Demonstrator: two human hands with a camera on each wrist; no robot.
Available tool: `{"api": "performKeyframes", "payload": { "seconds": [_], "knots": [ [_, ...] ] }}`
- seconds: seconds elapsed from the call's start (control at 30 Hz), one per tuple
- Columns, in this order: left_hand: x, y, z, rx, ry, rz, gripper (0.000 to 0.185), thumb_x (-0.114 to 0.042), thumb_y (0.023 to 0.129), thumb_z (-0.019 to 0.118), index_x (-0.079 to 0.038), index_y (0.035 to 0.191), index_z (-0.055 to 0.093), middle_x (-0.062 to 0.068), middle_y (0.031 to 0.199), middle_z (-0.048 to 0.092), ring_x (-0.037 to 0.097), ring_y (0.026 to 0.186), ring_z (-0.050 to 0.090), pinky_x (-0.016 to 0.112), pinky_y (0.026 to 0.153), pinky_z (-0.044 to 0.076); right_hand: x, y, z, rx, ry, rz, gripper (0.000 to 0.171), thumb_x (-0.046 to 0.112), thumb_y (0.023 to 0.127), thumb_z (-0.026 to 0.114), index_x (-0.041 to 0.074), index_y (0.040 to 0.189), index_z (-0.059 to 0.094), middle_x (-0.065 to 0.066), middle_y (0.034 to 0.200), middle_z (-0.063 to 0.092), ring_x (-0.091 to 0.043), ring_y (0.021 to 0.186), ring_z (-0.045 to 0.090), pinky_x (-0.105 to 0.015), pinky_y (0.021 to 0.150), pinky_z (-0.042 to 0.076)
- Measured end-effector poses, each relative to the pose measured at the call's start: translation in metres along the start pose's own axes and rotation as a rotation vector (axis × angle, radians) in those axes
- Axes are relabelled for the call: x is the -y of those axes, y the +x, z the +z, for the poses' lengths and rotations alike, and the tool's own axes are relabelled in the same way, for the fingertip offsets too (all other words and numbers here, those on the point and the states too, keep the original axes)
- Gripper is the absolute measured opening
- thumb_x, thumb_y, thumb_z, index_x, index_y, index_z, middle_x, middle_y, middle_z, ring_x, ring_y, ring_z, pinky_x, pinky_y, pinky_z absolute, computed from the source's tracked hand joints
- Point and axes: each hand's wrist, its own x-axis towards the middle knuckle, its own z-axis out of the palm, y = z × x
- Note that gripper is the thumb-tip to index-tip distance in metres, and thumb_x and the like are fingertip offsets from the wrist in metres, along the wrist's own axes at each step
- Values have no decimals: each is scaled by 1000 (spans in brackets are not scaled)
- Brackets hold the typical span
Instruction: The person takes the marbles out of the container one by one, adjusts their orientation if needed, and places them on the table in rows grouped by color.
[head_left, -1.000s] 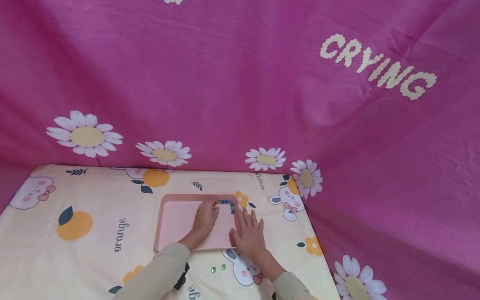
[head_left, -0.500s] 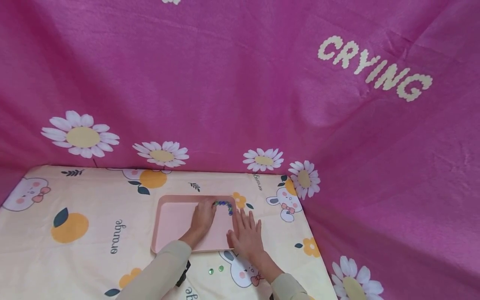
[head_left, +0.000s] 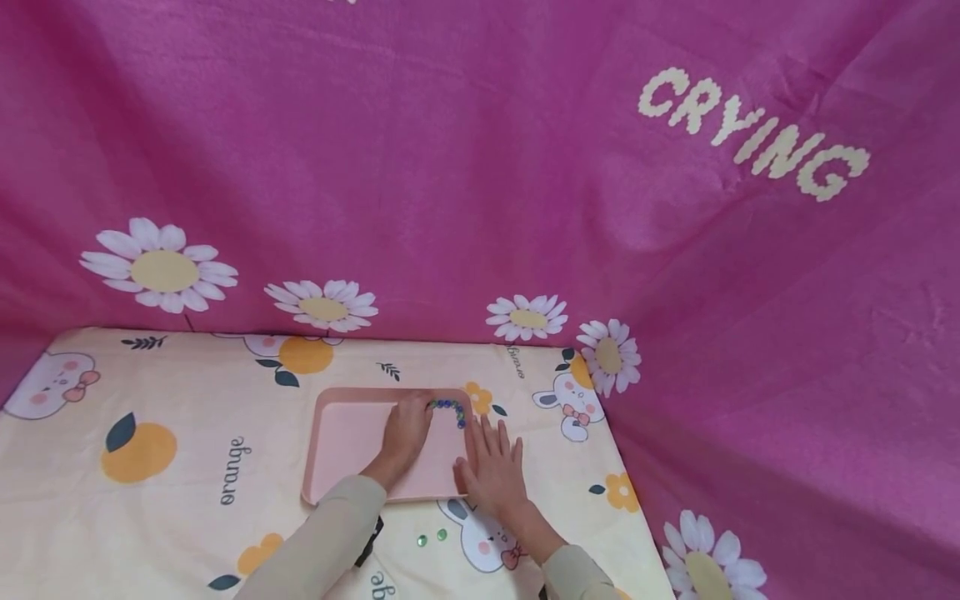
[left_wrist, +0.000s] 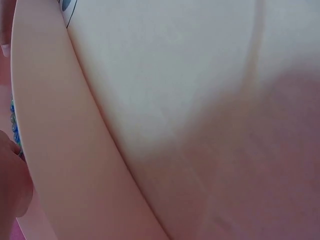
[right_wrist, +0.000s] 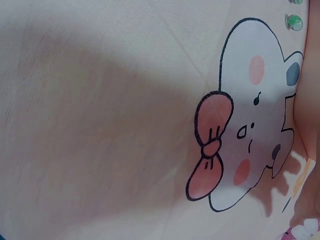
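A pink rectangular tray (head_left: 341, 446) lies on the tablecloth. Along its far wall and round the far right corner runs a line of small blue and green glass marbles (head_left: 447, 404). My left hand (head_left: 407, 433) reaches into the tray, its curled fingers pinching at the left end of that line, where a green marble shows at the fingertips. In the left wrist view the tray wall (left_wrist: 50, 110) hides most of this hand (left_wrist: 12, 185). My right hand (head_left: 497, 475) rests with spread fingers at the tray's right rim, thumb over the edge, holding nothing.
Two loose green marbles (head_left: 432, 537) lie on the cloth in front of the tray; one green marble (right_wrist: 294, 22) shows clearly in the right wrist view. A pink curtain (head_left: 420, 208) rises behind the table and along its right side.
The tray and hands have shifted slightly left in the head view along with the whole scene. Both hands keep nearly the same places, the left fingers staying at the end of the marble line.
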Motion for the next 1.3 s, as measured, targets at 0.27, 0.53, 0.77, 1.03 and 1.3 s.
{"api": "performKeyframes", "payload": {
  "seconds": [0.27, 0.53, 0.77, 1.03, 1.3],
  "knots": [
    [-2, 0, 0, 0, 48, 37, 19, -2, 90, 68, -4, 108, 74, 14, 108, 68, 33, 100, 68, 45, 83, 56, 0, 1, 0, 4, -2, 10, 71, 49, 101, 42, 16, 160, 21, -11, 164, 21, -42, 148, 14, -70, 111, 15],
    [-5, 2, 1, -5, 225, 86, 15, -1, 92, 68, -3, 106, 74, 12, 107, 65, 32, 87, 70, 41, 68, 60, 0, 2, -1, 13, 18, 8, 71, 48, 101, 43, 16, 160, 20, -12, 164, 20, -42, 148, 13, -71, 111, 12],
    [-9, 1, 0, 31, 321, 100, 19, -1, 93, 68, -2, 111, 71, 12, 103, 61, 29, 83, 70, 35, 65, 60, 1, 1, 0, 15, 16, 21, 72, 49, 101, 43, 17, 160, 19, -11, 164, 20, -41, 149, 12, -70, 112, 12],
    [-7, -2, -1, 48, 319, 78, 20, -7, 92, 71, -2, 111, 71, 12, 103, 61, 27, 85, 69, 36, 67, 60, 3, -1, 0, 14, -23, 4, 73, 51, 101, 42, 18, 161, 18, -9, 165, 18, -41, 149, 12, -69, 111, 15],
    [-9, -2, -1, 47, 69, -15, 18, -8, 91, 71, -3, 108, 70, 11, 100, 68, 24, 86, 68, 37, 77, 59, 1, 0, 0, 3, -30, 13, 72, 52, 101, 40, 19, 161, 17, -9, 165, 18, -40, 149, 12, -69, 112, 14]
  ]
}}
